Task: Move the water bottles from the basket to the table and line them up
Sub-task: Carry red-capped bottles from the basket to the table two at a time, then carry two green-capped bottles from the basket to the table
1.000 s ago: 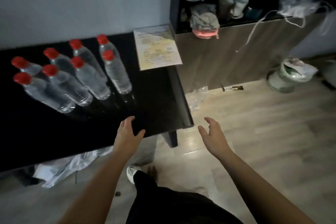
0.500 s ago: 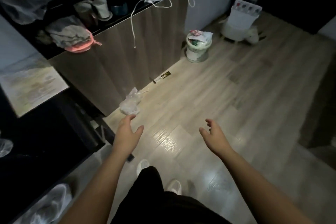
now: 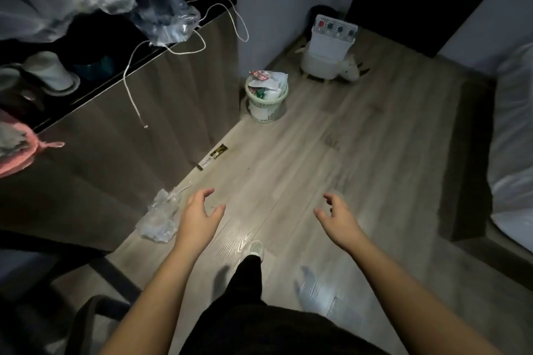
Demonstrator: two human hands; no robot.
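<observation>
Two hands empty: left hand (image 3: 199, 216), right hand (image 3: 337, 219), fingers loosely spread. View has swung off table since a second ago. Basket (image 3: 331, 46) now at 1 o'clock, far corner, bottles (image 3: 336, 28) inside. Likely returning for more.

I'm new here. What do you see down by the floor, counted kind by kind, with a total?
White basket: 1
Bottle caps showing in it: 4
Waste bin: 1
Crumpled plastic bag: 1
Small wrapper by the cabinet: 1
Total: 8
</observation>
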